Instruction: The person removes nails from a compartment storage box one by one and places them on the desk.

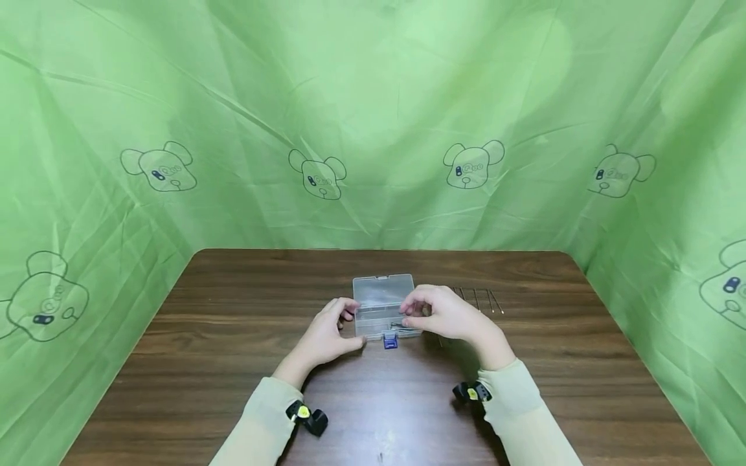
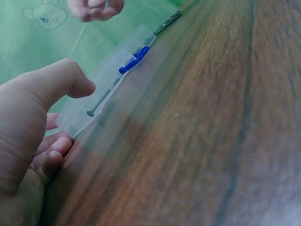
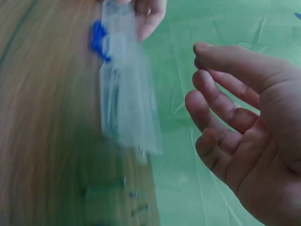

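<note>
The left hand (image 1: 324,336) rests on the brown wooden table (image 1: 233,362) at the left end of a small clear plastic box (image 1: 383,304). Its fingers are curled loosely by the box's left edge and the thumb reaches toward it; whether they press the box or only lie beside it cannot be told. The box sits at the middle of the table with its lid raised, a blue latch (image 1: 390,341) on its near edge. From the left wrist, a long nail (image 2: 101,100) lies inside the box. The right hand (image 1: 445,314) hovers at the box's right end, fingers bent and parted, gripping nothing. Just beyond it, loose nails (image 1: 480,299) lie in a row on the table.
</note>
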`<state>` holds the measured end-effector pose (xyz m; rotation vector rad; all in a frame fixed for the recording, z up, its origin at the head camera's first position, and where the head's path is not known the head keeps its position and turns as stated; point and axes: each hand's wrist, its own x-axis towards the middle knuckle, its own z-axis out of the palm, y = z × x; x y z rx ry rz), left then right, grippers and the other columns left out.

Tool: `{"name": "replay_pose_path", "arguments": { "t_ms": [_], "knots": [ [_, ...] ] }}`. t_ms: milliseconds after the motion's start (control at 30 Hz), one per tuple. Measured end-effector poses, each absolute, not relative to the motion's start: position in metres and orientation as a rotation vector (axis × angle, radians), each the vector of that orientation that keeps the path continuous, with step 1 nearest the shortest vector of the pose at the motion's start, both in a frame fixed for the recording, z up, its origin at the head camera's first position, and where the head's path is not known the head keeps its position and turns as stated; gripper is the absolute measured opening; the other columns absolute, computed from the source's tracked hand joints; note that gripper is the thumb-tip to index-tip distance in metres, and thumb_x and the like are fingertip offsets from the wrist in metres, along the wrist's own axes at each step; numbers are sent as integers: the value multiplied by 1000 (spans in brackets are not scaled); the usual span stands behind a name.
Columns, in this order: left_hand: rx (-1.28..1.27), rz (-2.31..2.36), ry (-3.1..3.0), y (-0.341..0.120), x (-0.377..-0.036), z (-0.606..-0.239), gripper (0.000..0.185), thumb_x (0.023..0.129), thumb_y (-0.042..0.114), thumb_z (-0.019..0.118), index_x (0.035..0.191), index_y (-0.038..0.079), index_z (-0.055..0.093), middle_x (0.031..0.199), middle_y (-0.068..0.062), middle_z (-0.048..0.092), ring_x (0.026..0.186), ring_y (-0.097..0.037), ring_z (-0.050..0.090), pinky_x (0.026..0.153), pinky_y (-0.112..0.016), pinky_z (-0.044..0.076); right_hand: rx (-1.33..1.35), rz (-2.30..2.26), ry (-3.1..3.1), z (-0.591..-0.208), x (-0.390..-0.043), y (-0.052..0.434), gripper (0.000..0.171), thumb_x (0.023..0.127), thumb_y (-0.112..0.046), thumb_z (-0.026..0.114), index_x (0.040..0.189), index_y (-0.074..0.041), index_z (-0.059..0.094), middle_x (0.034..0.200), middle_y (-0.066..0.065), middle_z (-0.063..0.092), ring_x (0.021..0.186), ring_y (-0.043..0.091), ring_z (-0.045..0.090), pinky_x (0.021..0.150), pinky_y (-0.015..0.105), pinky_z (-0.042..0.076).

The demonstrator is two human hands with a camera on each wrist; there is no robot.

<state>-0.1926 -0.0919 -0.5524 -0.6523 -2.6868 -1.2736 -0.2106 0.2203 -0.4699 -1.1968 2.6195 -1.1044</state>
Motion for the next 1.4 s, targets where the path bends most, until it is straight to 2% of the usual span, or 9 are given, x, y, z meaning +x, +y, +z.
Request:
{"name": "replay_pose_path", "arguments": {
  "t_ms": [200,367,633,867,1200,1400],
  "knots": [
    [-651,-1277,-2702,-93,-195,-553,67,78,20,94,137,10,64,122,-1,65,108,-15,62,88,-32,55,-1175,-1099,2605,-469,-220,193,24,94,-18,87,114,-8,79,109,-1,75,100,18,69,90,49,60],
    [-663,-1280,-2694,-95,-193,-553,67,77,20,93,137,10,65,122,-1,65,107,-15,63,87,-32,56,-1196,-1067,2605,-480,-225,173,18,95,-20,86,111,-12,81,110,-1,74,105,19,70,95,46,59],
    [-669,-1286,-2704,-97,-190,-550,69,78,20,93,140,9,64,126,-4,66,108,-16,63,88,-33,56,-1210,-1074,2611,-489,-222,159,10,94,-16,87,103,-15,82,106,2,74,103,30,71,94,45,57],
    [-678,-1290,-2708,-97,-191,-549,69,78,17,93,140,8,63,127,-4,66,109,-17,63,88,-32,56,-1214,-943,2637,-500,-223,146,7,95,-12,85,101,-14,82,106,-2,73,103,18,70,95,37,57],
    [-693,-1287,-2683,-96,-193,-553,67,78,18,93,138,9,64,128,-3,66,109,-17,64,86,-32,56,-1161,-846,2727,-500,-218,135,7,91,-19,90,97,-19,87,102,-5,75,94,11,67,85,31,55],
    [-693,-1286,-2676,-95,-193,-553,66,79,18,93,138,8,64,127,-5,67,109,-17,64,86,-32,56,-1082,-810,2776,-501,-217,131,6,89,-23,92,93,-23,88,102,-8,75,94,11,69,84,33,55]
  ]
}}
